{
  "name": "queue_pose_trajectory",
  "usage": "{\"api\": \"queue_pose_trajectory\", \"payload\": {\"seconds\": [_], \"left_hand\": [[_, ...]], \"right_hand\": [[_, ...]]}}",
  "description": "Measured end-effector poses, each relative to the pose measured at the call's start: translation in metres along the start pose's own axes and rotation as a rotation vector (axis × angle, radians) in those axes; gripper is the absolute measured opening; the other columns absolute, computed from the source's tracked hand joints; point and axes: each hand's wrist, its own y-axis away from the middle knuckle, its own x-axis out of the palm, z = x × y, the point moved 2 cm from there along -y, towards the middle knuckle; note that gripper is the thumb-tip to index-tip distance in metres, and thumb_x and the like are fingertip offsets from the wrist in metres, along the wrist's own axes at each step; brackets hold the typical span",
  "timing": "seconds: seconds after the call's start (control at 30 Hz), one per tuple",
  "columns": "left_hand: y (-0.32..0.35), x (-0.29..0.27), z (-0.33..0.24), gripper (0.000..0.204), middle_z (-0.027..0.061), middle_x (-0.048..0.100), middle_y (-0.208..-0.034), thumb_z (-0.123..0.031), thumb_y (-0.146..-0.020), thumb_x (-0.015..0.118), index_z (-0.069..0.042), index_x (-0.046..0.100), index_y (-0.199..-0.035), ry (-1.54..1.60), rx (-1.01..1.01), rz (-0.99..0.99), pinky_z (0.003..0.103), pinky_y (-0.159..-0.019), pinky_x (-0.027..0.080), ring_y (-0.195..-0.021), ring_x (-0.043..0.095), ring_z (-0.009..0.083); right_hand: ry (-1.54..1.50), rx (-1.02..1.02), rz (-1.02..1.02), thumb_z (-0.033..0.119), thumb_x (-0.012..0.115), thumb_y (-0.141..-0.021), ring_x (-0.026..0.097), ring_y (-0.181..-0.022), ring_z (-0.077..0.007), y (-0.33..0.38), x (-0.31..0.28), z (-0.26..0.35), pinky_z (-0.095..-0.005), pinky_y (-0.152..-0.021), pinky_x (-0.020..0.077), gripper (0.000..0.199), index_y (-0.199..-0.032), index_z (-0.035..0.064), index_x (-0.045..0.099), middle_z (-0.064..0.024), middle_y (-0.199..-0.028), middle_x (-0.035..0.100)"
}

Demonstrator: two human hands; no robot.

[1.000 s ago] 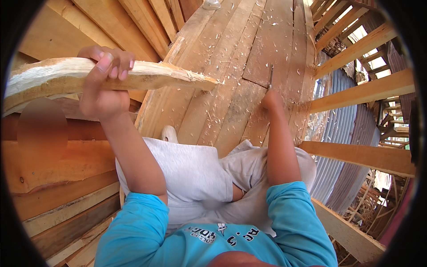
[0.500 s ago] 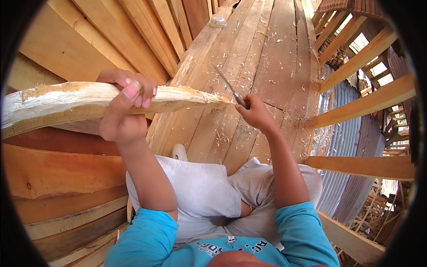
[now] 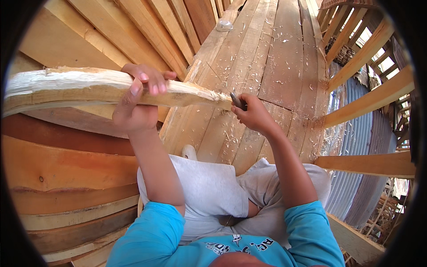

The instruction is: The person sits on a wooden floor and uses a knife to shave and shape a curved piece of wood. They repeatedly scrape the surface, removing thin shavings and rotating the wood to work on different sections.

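A thick, rough-hewn wooden pole (image 3: 84,92), pale on top and tapering to a splintered tip at its right end, lies across the view from the left. My left hand (image 3: 141,99) grips it around the middle, fingers over the top and thumb on the near side. Just past the tip, my right hand (image 3: 253,115) is closed round the dark handle of a knife (image 3: 238,101). Its thin blade, seen almost edge-on, points up and left over the floor, behind the pole's tip. I cannot tell whether the blade touches the wood.
Wood shavings cover the plank floor (image 3: 278,66). A clear plastic container (image 3: 224,26) sits at the far end. Stacked boards (image 3: 75,167) line the left side. Wooden rails (image 3: 369,163) stand on the right, with corrugated metal sheets (image 3: 347,133) beyond. My legs are folded below.
The knife has turned so its blade shows thinner, and its handle is closer to the pole's tip. My left-hand fingers have shifted slightly on the pole. The whole view has moved a little.
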Motion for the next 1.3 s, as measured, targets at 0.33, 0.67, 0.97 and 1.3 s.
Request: {"api": "queue_pose_trajectory", "payload": {"seconds": [0.33,0.67,0.97,1.3], "left_hand": [[0.01,0.016,-0.006,0.012,0.0022,0.04,-0.06,-0.013,-0.08,0.061,-0.006,0.052,-0.075,-0.077,-0.008,-0.058,0.036,-0.071,0.04,-0.06,0.043,0.0159],[-0.014,0.007,0.025,0.013,0.0022,0.046,-0.06,-0.014,-0.079,0.065,-0.004,0.058,-0.081,0.071,0.013,0.048,0.033,-0.065,0.043,-0.058,0.046,0.0151],[-0.062,0.026,0.05,0.015,0.0007,0.047,-0.065,-0.016,-0.082,0.064,-0.005,0.058,-0.091,-0.016,-0.085,0.094,0.035,-0.068,0.044,-0.061,0.047,0.0136],[-0.098,0.075,0.08,0.012,-0.0006,0.048,-0.062,-0.012,-0.078,0.067,-0.006,0.057,-0.082,-0.014,-0.159,0.07,0.025,-0.055,0.043,-0.055,0.048,0.0104]], "right_hand": [[0.025,-0.06,-0.047,0.023,0.061,-0.091,0.062,-0.077,-0.0311,0.002,0.006,-0.021,-0.0417,-0.07,0.0478,0.028,-0.1,-0.0026,0.058,-0.0187,-0.081,0.063],[0.084,0.083,-0.091,0.041,0.04,-0.099,0.065,-0.088,-0.0393,-0.005,0.035,-0.034,-0.0473,-0.08,0.0499,0.051,-0.098,-0.0048,0.064,-0.0277,-0.09,0.065],[0.004,0.334,-0.538,0.046,0.021,-0.101,0.062,-0.095,-0.0485,-0.012,0.057,-0.026,-0.0529,-0.088,0.0466,0.073,-0.09,-0.0097,0.067,-0.0336,-0.094,0.064],[-0.059,0.274,-0.665,0.035,0.024,-0.098,0.061,-0.099,-0.05,-0.017,0.037,-0.008,-0.0519,-0.091,0.0457,0.062,-0.093,-0.0106,0.066,-0.0352,-0.095,0.064]]}}
